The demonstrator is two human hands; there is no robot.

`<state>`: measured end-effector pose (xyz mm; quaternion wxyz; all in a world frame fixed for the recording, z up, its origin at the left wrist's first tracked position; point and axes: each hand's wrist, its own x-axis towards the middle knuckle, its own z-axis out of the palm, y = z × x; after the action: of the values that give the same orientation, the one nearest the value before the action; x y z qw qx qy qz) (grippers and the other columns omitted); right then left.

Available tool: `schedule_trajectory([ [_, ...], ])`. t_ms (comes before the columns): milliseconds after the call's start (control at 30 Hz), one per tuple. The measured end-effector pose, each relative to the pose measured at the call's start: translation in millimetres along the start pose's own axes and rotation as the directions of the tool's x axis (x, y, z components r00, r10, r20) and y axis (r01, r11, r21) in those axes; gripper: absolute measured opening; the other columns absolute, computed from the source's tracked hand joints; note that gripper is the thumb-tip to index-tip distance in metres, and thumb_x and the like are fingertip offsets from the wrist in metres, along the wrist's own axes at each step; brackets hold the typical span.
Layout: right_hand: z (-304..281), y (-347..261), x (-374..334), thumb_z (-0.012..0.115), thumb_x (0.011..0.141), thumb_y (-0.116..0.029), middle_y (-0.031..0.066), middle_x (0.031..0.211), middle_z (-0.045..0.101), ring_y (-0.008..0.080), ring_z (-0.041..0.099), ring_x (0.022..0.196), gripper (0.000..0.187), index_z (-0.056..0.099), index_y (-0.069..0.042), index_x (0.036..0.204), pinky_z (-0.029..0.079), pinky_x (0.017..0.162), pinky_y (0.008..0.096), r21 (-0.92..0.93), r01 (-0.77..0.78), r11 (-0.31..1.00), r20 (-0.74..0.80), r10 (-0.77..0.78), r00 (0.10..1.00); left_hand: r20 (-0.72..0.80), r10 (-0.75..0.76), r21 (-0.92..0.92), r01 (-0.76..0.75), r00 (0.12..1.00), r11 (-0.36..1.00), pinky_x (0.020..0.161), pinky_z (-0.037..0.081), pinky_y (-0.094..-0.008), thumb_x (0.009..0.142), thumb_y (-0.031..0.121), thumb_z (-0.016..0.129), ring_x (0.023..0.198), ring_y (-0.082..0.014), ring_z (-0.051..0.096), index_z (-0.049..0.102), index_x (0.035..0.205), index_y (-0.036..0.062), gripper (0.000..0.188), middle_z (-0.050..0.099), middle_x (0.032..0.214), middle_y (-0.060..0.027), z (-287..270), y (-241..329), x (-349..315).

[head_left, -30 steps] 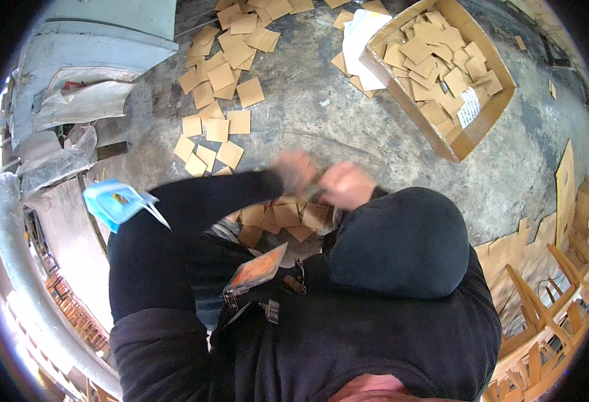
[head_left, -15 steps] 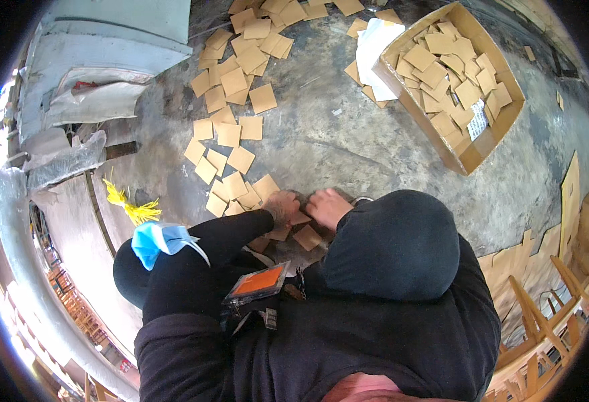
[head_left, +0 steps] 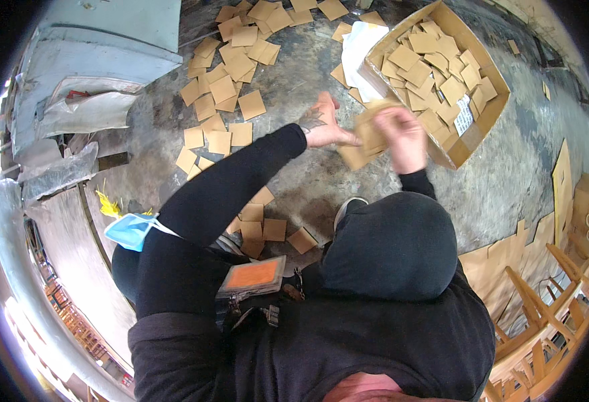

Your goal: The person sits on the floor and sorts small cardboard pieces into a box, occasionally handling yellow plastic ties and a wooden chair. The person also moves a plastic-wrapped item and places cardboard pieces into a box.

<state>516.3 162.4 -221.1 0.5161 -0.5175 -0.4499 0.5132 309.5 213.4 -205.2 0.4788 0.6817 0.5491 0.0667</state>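
Note:
My right hand is closed on several tan cardboard squares, blurred by motion, beside the left wall of the open cardboard box. Just left of them my left hand is open, its thumb stretched toward the squares' edge; whether it touches them I cannot tell. Inside the box lies a jumbled heap of similar squares with a white printed slip. More loose squares are strewn over the floor on the left, and a few lie close to my knees.
A white sheet lies against the box's left side. Pale blue metal panels stand at the upper left. A blue face mask hangs at my left arm, near a yellow bundle of strands. Wooden frames fill the lower right.
Both hands have risen from the floor by my knees toward the box. Several squares there have been picked up and are now in my right hand.

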Motion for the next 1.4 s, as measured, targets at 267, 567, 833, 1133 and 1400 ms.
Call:
schedule_trajectory([
  [267,-120,-73,95,0.074,0.081,-0.026,0.0171,0.108,0.066,0.0297,0.06,0.109,0.036,0.065,-0.009,0.112,0.045,0.097,0.0374,-0.988,-0.081,0.134,-0.08,0.016,0.997,0.213,-0.149,0.437,0.043,0.966,0.898,0.066,0.049,-0.0328,0.076,0.041,0.075,0.075,-0.0164,0.061,0.058,0.102,-0.0006,0.052,0.063,0.08,-0.01,-157,-135,-96],
  [567,230,16,119,0.071,0.077,-0.034,0.0176,0.099,0.068,0.0329,0.064,0.098,0.039,0.069,-0.002,0.099,0.052,0.083,0.0426,-0.642,0.712,0.286,0.728,0.517,0.449,-0.114,-0.162,0.505,0.197,0.98,0.841,0.085,0.05,-0.0406,0.081,0.023,0.066,0.102,-0.0313,0.06,0.056,0.117,0.0043,0.042,0.063,0.107,-0.0157,-172,-279,-159],
  [833,288,89,75,0.069,0.078,-0.034,0.0118,0.121,0.057,0.0344,0.049,0.117,0.044,0.061,-0.012,0.116,0.046,0.089,0.0499,-0.951,0.292,0.099,0.307,0.221,0.926,-0.224,-0.062,0.769,0.215,0.973,0.602,0.094,0.044,-0.0458,0.079,0.016,0.064,0.115,-0.0327,0.052,0.048,0.129,0.0092,0.054,0.054,0.12,-0.0124,-153,-351,-128],
  [1133,334,77,29,0.073,0.072,-0.024,0.0164,0.134,0.045,0.0365,0.041,0.122,0.043,0.066,-0.008,0.111,0.047,0.093,0.0448,-0.948,0.21,0.239,0.306,0.502,0.809,-0.007,0.199,0.333,-0.186,0.98,0.924,0.088,0.046,-0.0422,0.065,0.023,0.081,0.105,-0.0331,0.054,0.065,0.096,0.0018,0.041,0.057,0.104,-0.0151,-189,-298,-104],
  [1400,293,86,16,0.078,0.07,-0.026,0.023,0.103,0.065,0.0357,0.064,0.098,0.049,0.057,-0.002,0.107,0.049,0.086,0.0417,-0.864,-0.243,0.441,-0.021,0.45,0.893,-0.119,0.014,0.611,0.062,0.993,0.789,0.09,0.045,-0.0495,0.056,0.03,0.087,0.117,-0.0382,0.047,0.043,0.127,0.0055,0.088,0.049,0.116,-0.0188,-138,-273,-75],
])
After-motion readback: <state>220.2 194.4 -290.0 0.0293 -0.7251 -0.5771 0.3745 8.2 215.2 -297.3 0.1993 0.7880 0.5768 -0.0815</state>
